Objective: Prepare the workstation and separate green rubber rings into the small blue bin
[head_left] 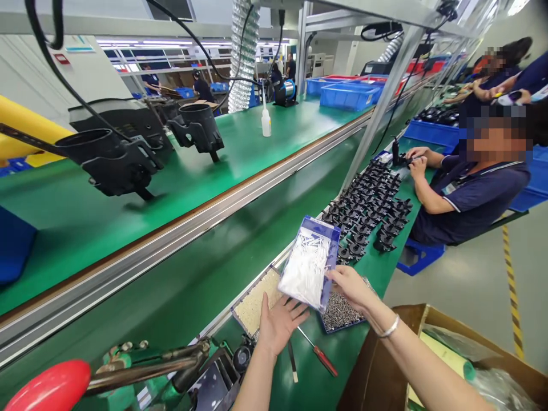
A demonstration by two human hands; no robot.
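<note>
My right hand point(353, 288) grips the near right side of a shallow blue tray point(335, 235), thumb on its rim. The tray is tilted and holds many thin white pieces point(307, 262), whose exact kind I cannot make out. Just below the tray, my left hand point(280, 321) is open, palm up with fingers spread, and holds nothing. Left of the tray sits a bin of small beige parts point(259, 302). Partly behind my right hand stands a tray of metal screws point(342, 313). A red-handled screwdriver point(324, 361) lies on the green bench below.
A bench tool with a red-knobbed lever point(47, 383) stands at lower left. Many black plastic parts point(363, 205) cover the bench beyond, where a co-worker point(466, 188) sits. An open cardboard box point(385, 348) is at lower right. A conveyor point(240, 154) carries black housings point(115, 162).
</note>
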